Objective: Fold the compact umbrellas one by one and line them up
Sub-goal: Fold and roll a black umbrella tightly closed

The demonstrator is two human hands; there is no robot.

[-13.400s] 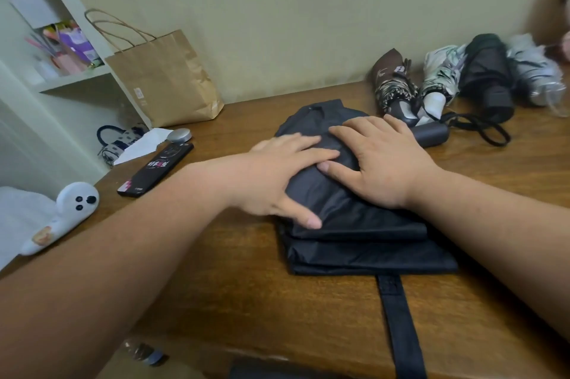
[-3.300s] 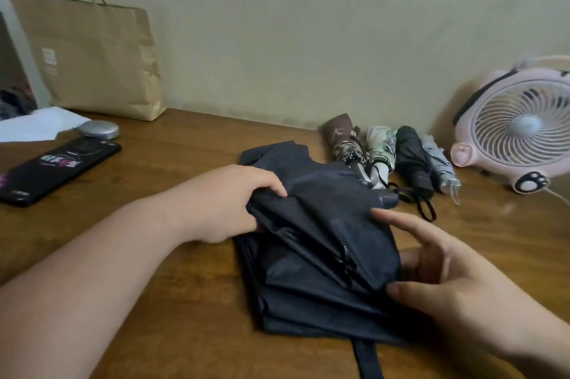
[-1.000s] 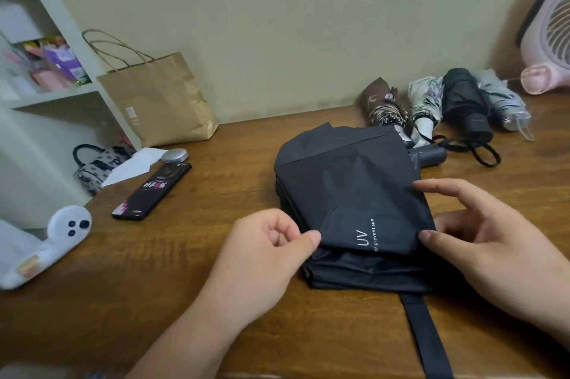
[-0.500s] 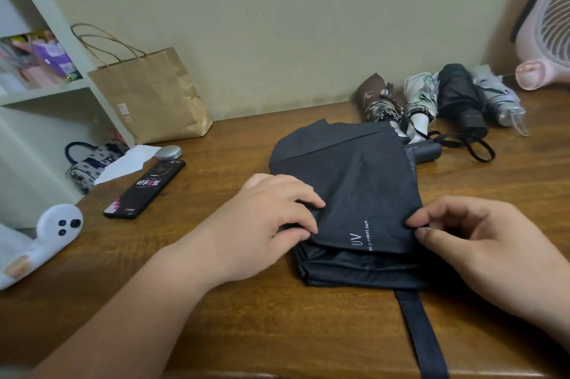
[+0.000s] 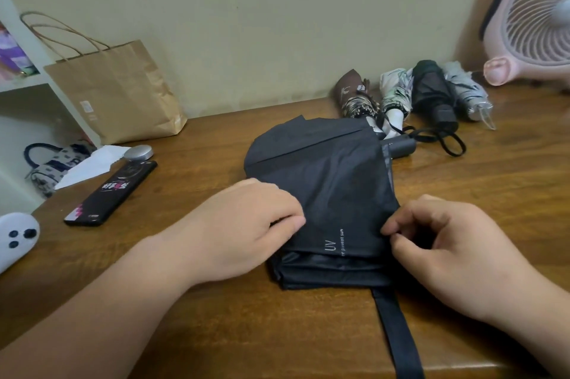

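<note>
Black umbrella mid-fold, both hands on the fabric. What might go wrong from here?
1. Only the left hand and right hand pinch the top flap of the umbrella; the stacked layers below lie loose and may splay when rolled.
2. The strap trails toward the near edge of the table, so it may get rolled under.
3. The handle lies close by a cord loop from the row behind; lifting may drag it.

Left hand (image 5: 243, 230), right hand (image 5: 462, 255): bare; forearms bare to frame edge.
</note>
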